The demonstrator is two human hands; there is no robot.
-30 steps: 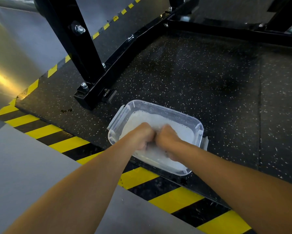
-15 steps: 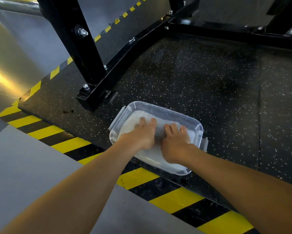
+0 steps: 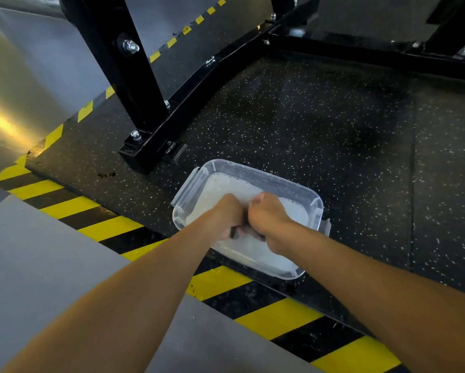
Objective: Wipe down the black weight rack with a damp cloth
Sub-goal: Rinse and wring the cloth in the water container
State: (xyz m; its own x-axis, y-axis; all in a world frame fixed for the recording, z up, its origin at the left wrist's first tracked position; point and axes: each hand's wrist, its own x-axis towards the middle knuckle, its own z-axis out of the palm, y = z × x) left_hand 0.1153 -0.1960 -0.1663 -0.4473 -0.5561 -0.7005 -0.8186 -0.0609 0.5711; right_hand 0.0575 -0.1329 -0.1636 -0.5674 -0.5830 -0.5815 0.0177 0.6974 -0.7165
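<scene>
Cloth (image 3: 236,233), dark and mostly hidden, is bunching between 2 fists: the left hand (image 3: 226,215) and the right hand (image 3: 269,215) are both curling tightly around it, knuckles touching. They are sitting low over cloudy, foamy water (image 3: 226,188) that is filling a clear plastic container (image 3: 255,172). That container is resting on the speckled black floor mat (image 3: 320,125), near the bolted foot of the black weight rack (image 3: 134,84). Yellow-and-black hazard stripes (image 3: 218,282) are running along the mat's edge.
</scene>
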